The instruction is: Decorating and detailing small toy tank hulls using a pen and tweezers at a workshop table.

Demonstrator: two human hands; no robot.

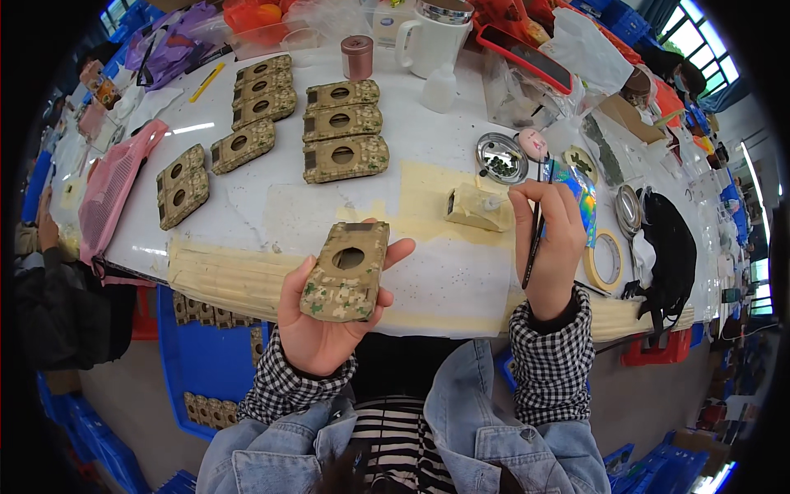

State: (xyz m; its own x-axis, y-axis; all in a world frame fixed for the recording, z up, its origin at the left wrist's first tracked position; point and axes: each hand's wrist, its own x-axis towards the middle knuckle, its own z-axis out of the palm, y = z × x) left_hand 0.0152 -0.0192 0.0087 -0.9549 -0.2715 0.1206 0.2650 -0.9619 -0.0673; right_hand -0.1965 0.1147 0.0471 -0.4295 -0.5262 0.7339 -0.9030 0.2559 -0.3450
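My left hand (317, 342) is closed around a camouflage-patterned toy vehicle hull (344, 288) with a round hole in its top, held above the table's near edge. My right hand (555, 251) pinches a thin, dark stick-like tool (534, 253), perhaps a fine brush. Its fingertips are beside a small cream-coloured block (473, 211) with a pale, translucent piece on it. Beyond that hand lies a round metal dish (501, 157) holding small dark green bits. More camouflage hulls (346, 155) stand in rows on the left half of the table.
A white mug (436, 41), a pinkish jar (357, 58) and a red-edged phone (527, 58) occupy the far side. Masking tape (605, 260) and a black bag (666, 247) lie at right. A pink basket (119, 189) is at left; a blue tray (202, 354) with hulls sits below.
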